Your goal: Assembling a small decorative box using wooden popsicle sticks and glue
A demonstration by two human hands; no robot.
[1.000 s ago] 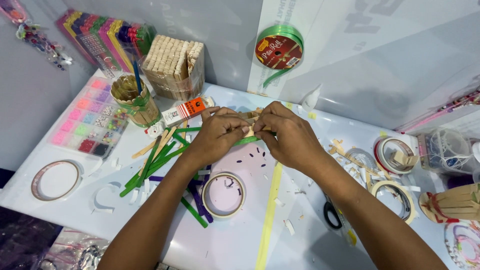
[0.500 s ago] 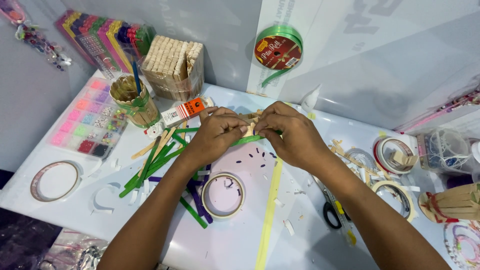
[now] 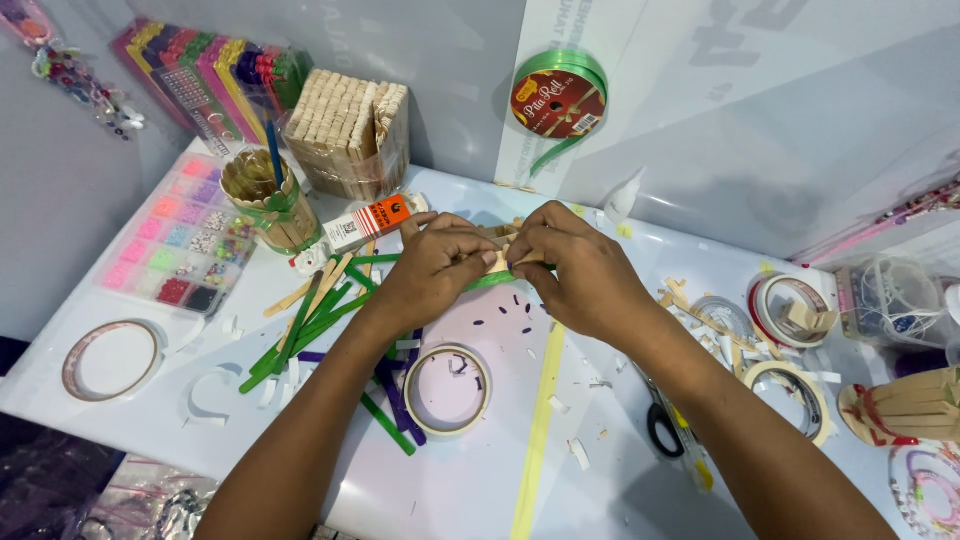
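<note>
Both hands meet over the middle of the bench (image 3: pixel 470 490). The left hand (image 3: pixel 430 270) and the right hand (image 3: pixel 585 280) pinch a small piece made of pale wooden sticks (image 3: pixel 503 258) between thumbs and fingertips, fingers curled close around it, so most of the piece is hidden. A green strip (image 3: pixel 490 282) shows just under the knuckles, touching the piece or wrapped at its lower edge; which one I cannot tell.

It looks like an assembly step: the sticks are being pressed or lined up, probably while an adhesive takes hold. A glue tube (image 3: pixel 365 220) lies just beyond the left hand, near a cup of sticks (image 3: pixel 262 200) and a stack of craft sticks (image 3: pixel 348 130). Loose green sticks (image 3: pixel 305 325) lie fanned out to the left, a tape ring (image 3: pixel 447 388) sits below the hands, and scissors (image 3: pixel 665 425) lie beside the right forearm.

The next move, as I judge it, calls for a steady, even squeeze and keeping the sticks square, then one hand free to fetch another stick or the glue.
</note>
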